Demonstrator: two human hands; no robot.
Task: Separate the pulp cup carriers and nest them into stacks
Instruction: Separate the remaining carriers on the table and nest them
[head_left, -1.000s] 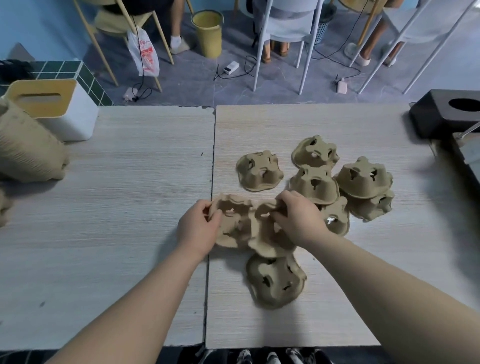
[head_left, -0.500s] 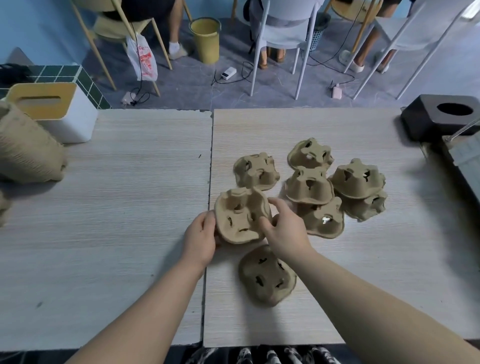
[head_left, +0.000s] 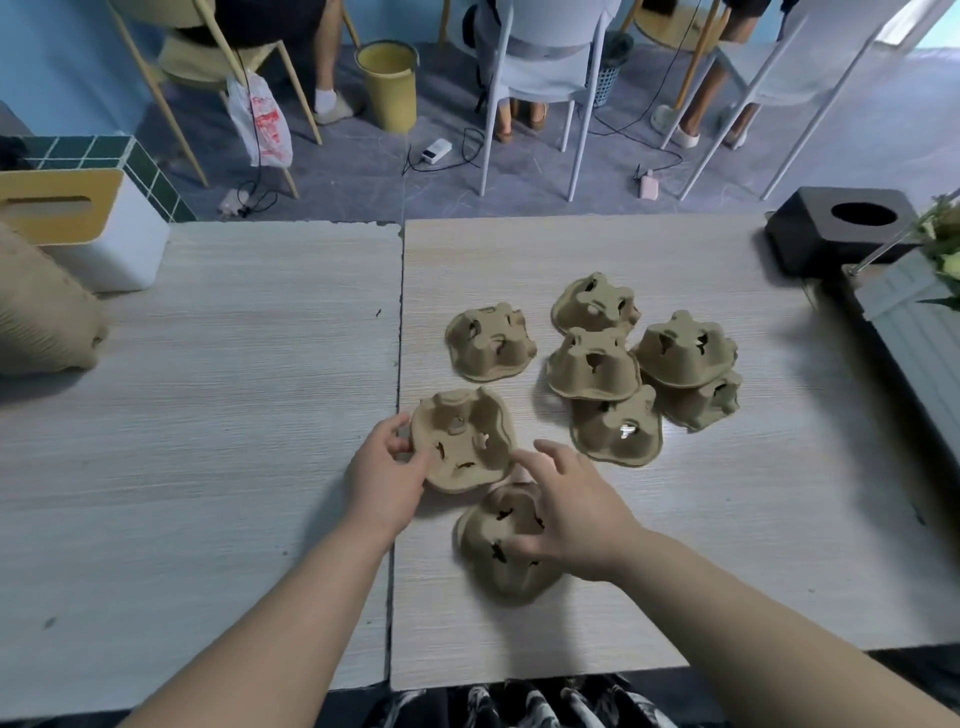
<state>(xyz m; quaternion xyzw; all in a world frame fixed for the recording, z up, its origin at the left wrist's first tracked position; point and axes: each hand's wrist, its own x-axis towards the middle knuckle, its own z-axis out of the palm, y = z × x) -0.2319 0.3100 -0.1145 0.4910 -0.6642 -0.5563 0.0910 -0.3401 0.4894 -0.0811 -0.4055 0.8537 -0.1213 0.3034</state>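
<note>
Little looks stacked yet: the left hand grips the brown moulded-pulp cup carrier by its rim, the right hand spreads open over another carrier just nearer, six more (some overlapping) lying loose beyond.

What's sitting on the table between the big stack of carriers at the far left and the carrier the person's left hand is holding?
Nothing: in the head view, only bare wooden tabletop and the seam between tables.
</note>
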